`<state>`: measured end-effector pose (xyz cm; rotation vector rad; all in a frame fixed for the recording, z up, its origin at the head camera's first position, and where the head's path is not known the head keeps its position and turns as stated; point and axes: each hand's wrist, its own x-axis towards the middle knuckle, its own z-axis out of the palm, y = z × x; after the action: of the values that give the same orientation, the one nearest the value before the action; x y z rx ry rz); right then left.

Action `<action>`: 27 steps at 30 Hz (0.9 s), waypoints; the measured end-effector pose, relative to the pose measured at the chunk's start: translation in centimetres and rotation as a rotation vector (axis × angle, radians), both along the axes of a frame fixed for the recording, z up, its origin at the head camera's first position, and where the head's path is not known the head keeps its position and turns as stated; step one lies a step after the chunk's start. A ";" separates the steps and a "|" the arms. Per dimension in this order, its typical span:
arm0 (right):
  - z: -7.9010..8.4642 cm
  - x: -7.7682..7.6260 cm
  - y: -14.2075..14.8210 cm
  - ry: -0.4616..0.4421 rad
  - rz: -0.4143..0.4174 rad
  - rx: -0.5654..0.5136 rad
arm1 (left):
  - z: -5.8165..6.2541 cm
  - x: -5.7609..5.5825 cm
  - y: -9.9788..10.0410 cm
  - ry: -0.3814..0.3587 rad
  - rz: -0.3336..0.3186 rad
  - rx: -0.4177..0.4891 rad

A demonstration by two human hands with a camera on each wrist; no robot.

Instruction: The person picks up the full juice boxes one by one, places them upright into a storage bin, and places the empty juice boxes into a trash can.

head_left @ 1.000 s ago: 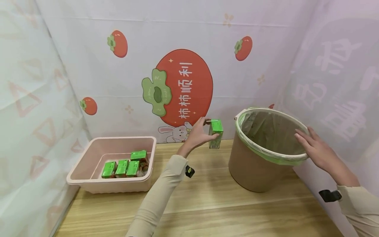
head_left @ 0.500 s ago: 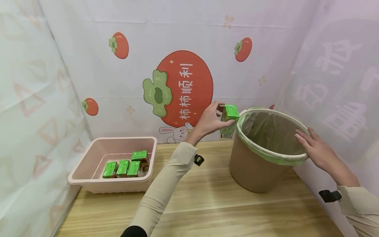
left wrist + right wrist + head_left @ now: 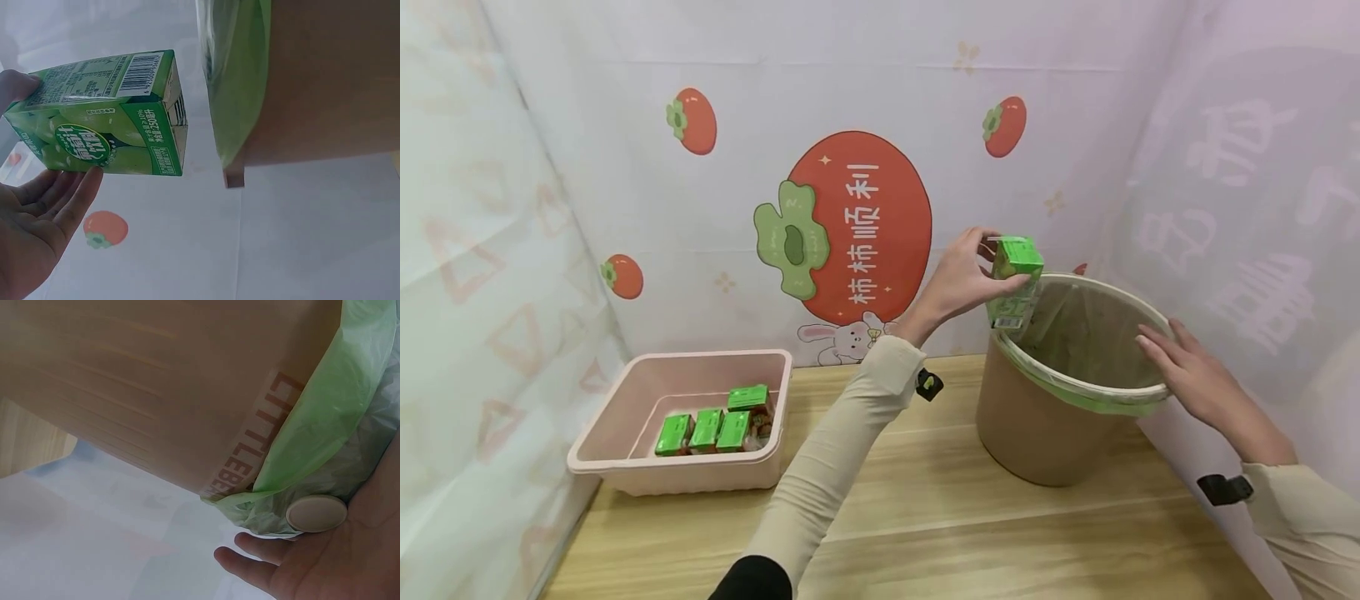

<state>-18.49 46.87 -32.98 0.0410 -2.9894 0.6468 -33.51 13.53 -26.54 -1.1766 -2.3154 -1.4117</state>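
Note:
A green juice carton point(image 3: 1017, 279) is pinched between the thumb and fingers of my left hand point(image 3: 958, 279). In the head view it overlaps the left rim of a brown trash can point(image 3: 1048, 437) lined with a green plastic bag point(image 3: 1093, 398). The left wrist view shows the carton point(image 3: 94, 119) with its barcode side turned up, beside the can's outer wall. My right hand point(image 3: 1213, 392) rests at the can's right rim with its fingers straight. Up close, that hand point(image 3: 337, 562) lies along the bag-covered rim.
At the left, a pink plastic basin point(image 3: 700, 479) holds several green cartons point(image 3: 733, 429). Both it and the can stand on a wooden table point(image 3: 910, 500). A printed cloth backdrop point(image 3: 865, 100) closes off the back and both sides.
My left hand has moved right and upward with the juice carton, from over the table to the trash can's left rim. The right hand has kept its place.

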 end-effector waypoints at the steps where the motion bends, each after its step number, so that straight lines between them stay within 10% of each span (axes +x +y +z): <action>1: 0.0 -0.1 -0.1 -0.002 0.002 -0.001 | 0.1 0.0 0.3 -0.003 -0.001 0.005; 27: 0.2 0.0 -0.1 -0.029 -0.015 -0.007 | -0.8 0.1 2.3 -0.091 0.005 -0.003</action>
<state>-18.50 46.74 -32.80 0.0092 -3.0124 0.6623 -33.38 15.86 -27.39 -1.1291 -2.3797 -1.4900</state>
